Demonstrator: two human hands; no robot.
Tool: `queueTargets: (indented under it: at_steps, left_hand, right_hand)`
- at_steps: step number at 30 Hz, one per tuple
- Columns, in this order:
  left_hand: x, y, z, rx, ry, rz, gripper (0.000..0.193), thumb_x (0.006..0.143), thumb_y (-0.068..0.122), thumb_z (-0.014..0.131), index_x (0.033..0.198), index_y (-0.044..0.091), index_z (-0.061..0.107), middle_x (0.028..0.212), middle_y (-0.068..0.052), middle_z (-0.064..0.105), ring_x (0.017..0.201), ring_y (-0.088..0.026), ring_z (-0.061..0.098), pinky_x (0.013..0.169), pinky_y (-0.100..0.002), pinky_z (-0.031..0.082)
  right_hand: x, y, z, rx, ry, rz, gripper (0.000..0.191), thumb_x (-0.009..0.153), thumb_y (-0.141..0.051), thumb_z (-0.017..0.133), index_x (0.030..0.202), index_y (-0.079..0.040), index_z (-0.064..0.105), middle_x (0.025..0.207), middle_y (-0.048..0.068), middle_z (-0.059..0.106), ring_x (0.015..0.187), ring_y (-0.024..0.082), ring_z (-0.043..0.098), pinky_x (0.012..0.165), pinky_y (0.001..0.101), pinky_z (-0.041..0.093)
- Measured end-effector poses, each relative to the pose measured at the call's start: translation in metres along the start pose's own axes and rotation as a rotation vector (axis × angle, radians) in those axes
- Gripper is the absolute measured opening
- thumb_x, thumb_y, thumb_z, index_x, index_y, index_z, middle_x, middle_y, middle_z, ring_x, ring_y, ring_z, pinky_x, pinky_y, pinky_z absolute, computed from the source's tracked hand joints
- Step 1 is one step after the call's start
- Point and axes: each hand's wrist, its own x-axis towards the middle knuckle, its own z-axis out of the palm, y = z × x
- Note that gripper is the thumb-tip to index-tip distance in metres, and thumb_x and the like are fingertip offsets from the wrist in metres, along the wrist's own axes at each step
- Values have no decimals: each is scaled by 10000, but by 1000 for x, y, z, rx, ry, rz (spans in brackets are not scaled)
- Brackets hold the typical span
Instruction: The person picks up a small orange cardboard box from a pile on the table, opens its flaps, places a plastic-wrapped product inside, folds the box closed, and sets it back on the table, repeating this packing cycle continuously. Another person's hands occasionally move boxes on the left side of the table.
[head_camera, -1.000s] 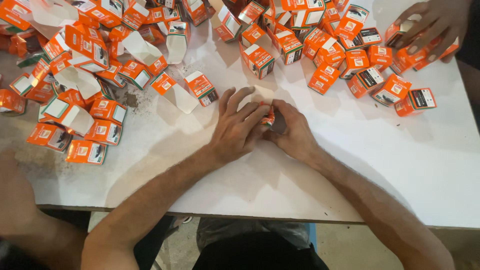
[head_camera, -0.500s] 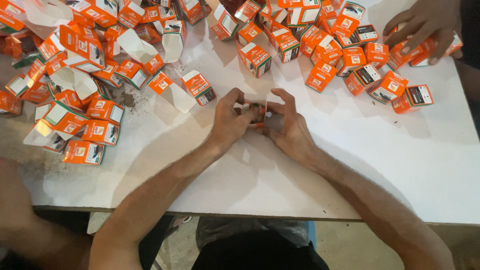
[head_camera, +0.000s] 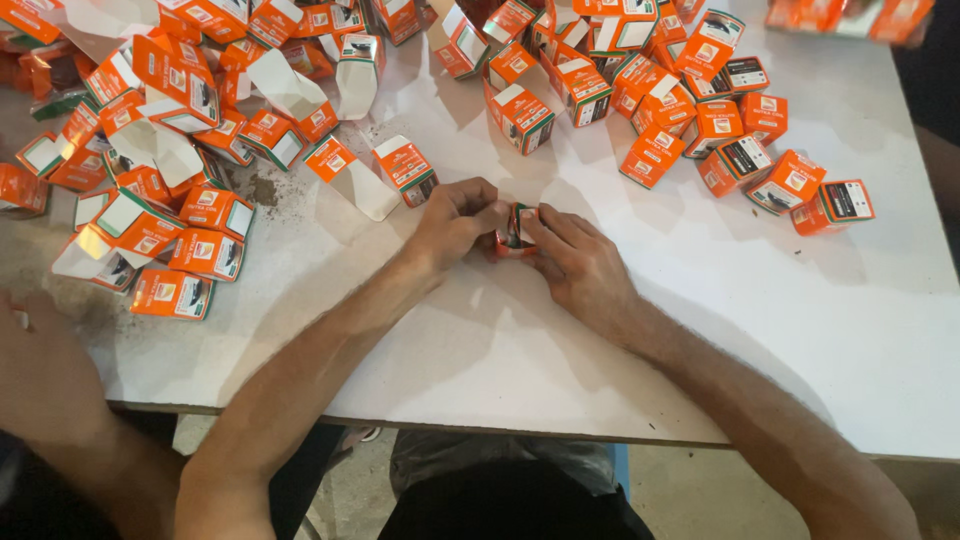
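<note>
A small orange, white and black carton (head_camera: 518, 228) sits between both my hands at the middle of the white table (head_camera: 700, 330). My left hand (head_camera: 455, 222) grips its left side with curled fingers. My right hand (head_camera: 578, 262) holds its right side, fingertips on the carton's top edge. What is inside the carton is hidden by my fingers.
Several closed orange cartons (head_camera: 680, 90) lie scattered across the far side. Flat and half-folded cartons (head_camera: 160, 190) are heaped at the left. Another person's arm (head_camera: 50, 400) rests at the lower left edge. More orange boxes, blurred, show at the top right corner (head_camera: 850, 18).
My hands have come together more tightly on the small carton and turned it upright. The other person's hand at the top right has left the pile of boxes there.
</note>
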Motion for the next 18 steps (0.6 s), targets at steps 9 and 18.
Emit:
queueTargets:
  at_steps: [9, 18]
  left_hand:
    - [-27, -1, 13, 583, -12, 847, 303, 938, -57, 615, 1227, 10, 670, 1332, -128, 710, 1282, -293, 695, 1093, -377, 588]
    - [-40, 10, 9, 762, -34, 863, 342, 840, -4, 729, 1177, 40, 687, 1394, -160, 649, 1349, -358, 613, 1120, -427, 527]
  right_hand:
    - [-3, 0, -2, 126, 19, 166, 444, 805, -85, 825, 1175, -26, 586, 1268, 235, 675, 1077, 421, 688, 877, 466, 568]
    - [0, 0, 3, 192, 3, 235, 476, 866, -107, 818, 1096, -36, 407, 1157, 239, 712, 1065, 450, 694, 819, 489, 566]
